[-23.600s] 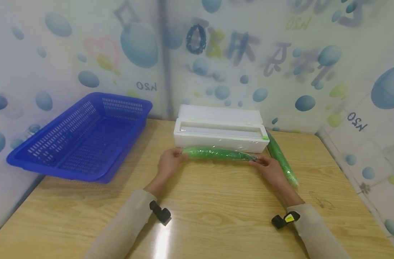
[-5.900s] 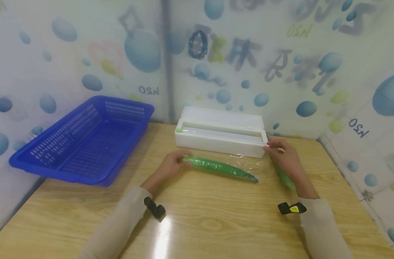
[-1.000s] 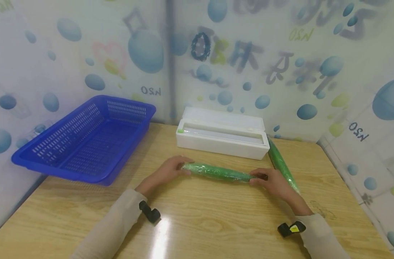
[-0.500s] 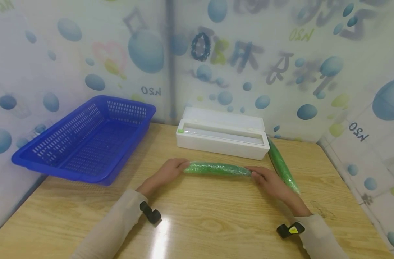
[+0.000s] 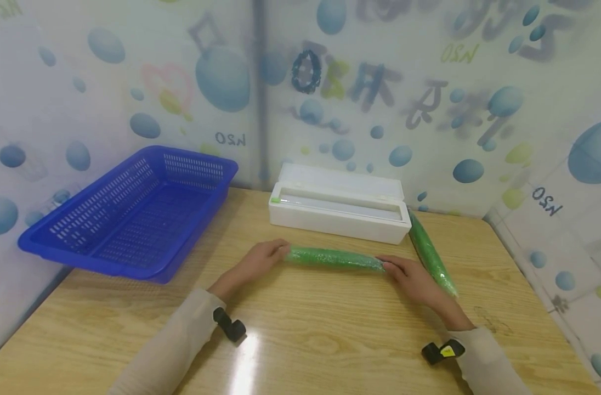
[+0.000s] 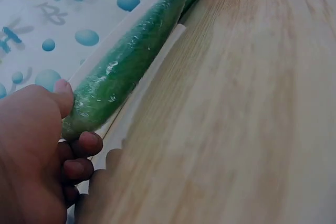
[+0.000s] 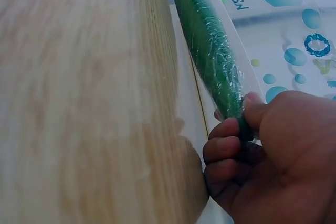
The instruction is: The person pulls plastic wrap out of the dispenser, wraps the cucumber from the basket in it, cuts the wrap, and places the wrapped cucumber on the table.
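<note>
A long green cucumber (image 5: 335,259) in shiny clear film stretches sideways between my two hands, over the middle of the table. My left hand (image 5: 259,263) holds its left end, thumb on top and fingers curled beneath in the left wrist view. The right hand (image 5: 413,280) pinches the narrower, film-twisted end, with thumb and curled fingers round it in the right wrist view. A second film-wrapped cucumber (image 5: 430,251) lies slantwise on the table just beyond my right hand. Behind the held one stands a long white cling film box (image 5: 337,222), lid up, with a green slider at its left.
A blue slotted plastic basket (image 5: 192,230) stands at the back left, with nothing in it. The wooden table (image 5: 320,340) meets a patterned wall (image 5: 340,99) right behind the box. Black wrist straps with cameras sit over both sleeves.
Over the last second the cucumber has turned a little and levelled between my hands, and my fingers have closed in on its ends. Box, basket and second cucumber stay put.
</note>
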`<state>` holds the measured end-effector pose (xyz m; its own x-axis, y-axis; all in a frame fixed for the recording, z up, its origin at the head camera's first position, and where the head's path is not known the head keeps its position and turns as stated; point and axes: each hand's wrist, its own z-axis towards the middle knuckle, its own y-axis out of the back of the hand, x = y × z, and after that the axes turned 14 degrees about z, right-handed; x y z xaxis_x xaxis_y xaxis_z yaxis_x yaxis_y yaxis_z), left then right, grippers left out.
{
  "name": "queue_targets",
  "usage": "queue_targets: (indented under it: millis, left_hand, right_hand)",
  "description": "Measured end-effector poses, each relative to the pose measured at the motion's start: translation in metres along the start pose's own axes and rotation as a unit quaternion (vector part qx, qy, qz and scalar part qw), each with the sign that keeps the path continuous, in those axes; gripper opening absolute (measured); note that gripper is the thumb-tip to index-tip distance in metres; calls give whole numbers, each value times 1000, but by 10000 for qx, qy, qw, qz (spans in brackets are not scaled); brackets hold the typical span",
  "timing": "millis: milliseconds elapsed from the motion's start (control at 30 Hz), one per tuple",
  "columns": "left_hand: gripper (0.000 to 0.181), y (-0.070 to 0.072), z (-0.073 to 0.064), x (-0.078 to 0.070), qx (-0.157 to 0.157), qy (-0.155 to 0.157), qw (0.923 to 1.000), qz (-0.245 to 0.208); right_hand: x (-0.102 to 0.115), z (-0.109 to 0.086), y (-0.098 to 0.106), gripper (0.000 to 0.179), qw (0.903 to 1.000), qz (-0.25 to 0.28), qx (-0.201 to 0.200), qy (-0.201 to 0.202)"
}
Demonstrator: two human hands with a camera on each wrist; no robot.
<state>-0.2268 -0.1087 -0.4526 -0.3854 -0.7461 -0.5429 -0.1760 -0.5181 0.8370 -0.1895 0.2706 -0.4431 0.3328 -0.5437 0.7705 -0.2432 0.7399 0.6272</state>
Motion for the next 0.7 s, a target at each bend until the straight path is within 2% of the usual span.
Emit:
queue_targets:
  millis: [100,267,433,567,700]
  left_hand:
    - [35,0,0,0,19,-12,10000,-90]
    - [28,-1,-1,-2,-190,12,9998,-3]
    - [39,-2,-1,-5,-309,297,9991,71]
    - [48,-1,-1,-7,-238,587,9979,139]
    - [51,1,-2,-8,-74,662,9978,-39]
  right_hand:
    - [0,0,-1,38,10000,31,-52,-51]
    - [2,1,-2,40,9997,179,-101,-112]
    - [2,1,-2,36,9992,367,-149,26]
    - [3,2,-2,34,9990,317,-288,142]
    - [6,1,-2,36,9988,74,-483,-6]
